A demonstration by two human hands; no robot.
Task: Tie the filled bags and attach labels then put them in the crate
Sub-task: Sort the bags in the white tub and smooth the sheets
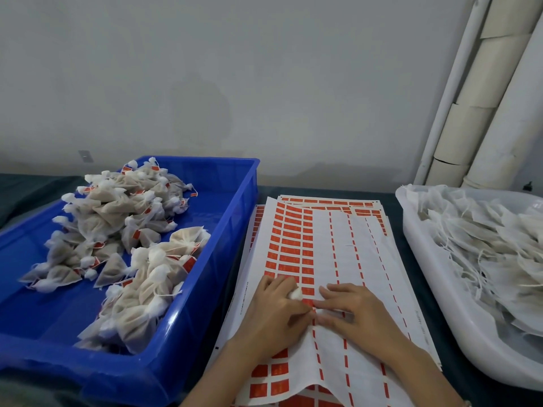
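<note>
A stack of label sheets point(323, 254) with rows of orange-red stickers lies in the middle of the table. Both hands rest on it near the front. My left hand point(276, 309) holds a small white bag; only its gathered top point(295, 294) shows between the fingers. My right hand point(355, 309) lies flat, its fingertips pressing at an orange label point(308, 302) on the sheet beside the left hand. The blue crate point(229, 259) on the left holds a heap of tied, labelled bags point(117, 230).
A white tub point(440, 289) on the right is full of untied filled bags point(484, 248) with loose strings. Cardboard tubes and a white pipe point(482, 98) lean against the wall at the back right. The table top is dark.
</note>
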